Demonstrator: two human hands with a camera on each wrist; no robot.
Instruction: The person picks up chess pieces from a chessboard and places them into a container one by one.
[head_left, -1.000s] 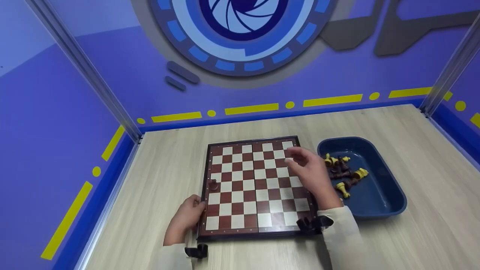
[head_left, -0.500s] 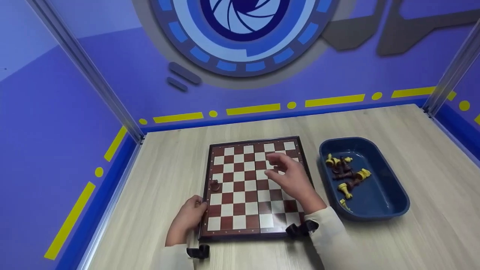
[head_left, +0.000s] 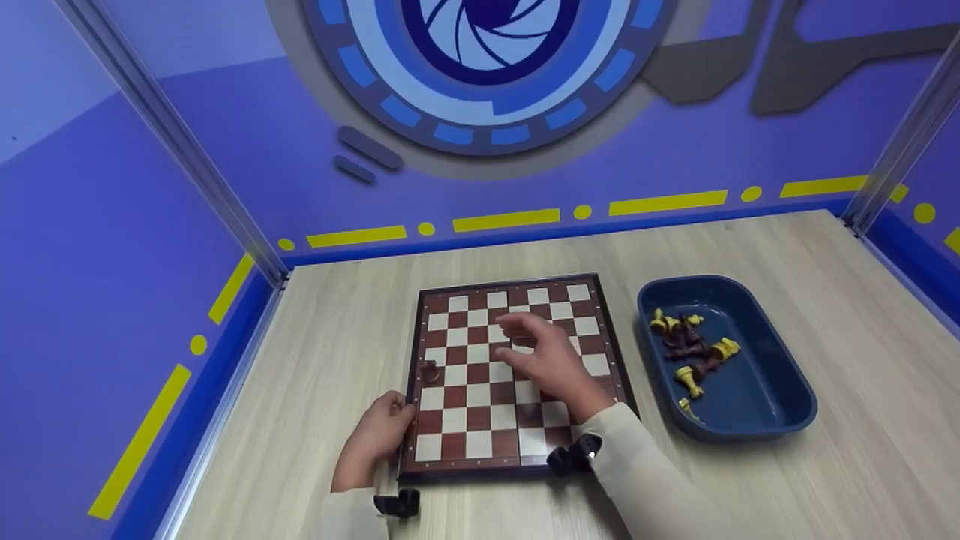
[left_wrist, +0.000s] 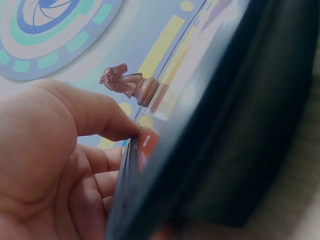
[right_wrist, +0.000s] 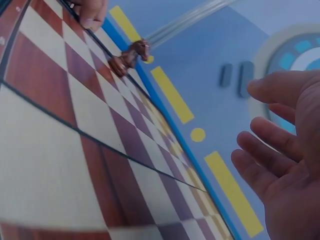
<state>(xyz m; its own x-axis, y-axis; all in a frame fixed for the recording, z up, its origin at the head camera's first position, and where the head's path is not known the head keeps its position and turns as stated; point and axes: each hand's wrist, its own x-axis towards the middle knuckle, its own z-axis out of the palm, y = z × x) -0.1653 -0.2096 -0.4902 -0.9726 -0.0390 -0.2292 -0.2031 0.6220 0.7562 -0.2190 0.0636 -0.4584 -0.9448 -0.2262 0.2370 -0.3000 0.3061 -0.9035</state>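
A brown chess knight [head_left: 430, 371] stands upright on a square near the left edge of the chessboard [head_left: 442, 446]. My left hand [head_left: 379, 427] grips the board's left edge; in the left wrist view the thumb [left_wrist: 102, 112] presses on the rim near the knight [left_wrist: 131, 86], with curled fingers along the side. Above the middle of the board hovers my right hand [head_left: 547, 360], its thumb and fingers spread and nothing between them. The right wrist view has this hand [right_wrist: 285, 145] at its right side, apart from the knight [right_wrist: 131, 57].
To the right of the board sits a dark blue tray [head_left: 776, 375] holding several yellow and brown chess pieces [head_left: 690, 352], lying jumbled at its left side. Blue panel walls [head_left: 480, 195] enclose the wooden table [head_left: 352, 315] at the back and sides.
My right hand has moved left, from beside the tray at the board's right edge to over its middle. The left hand and the knight have stayed in place.
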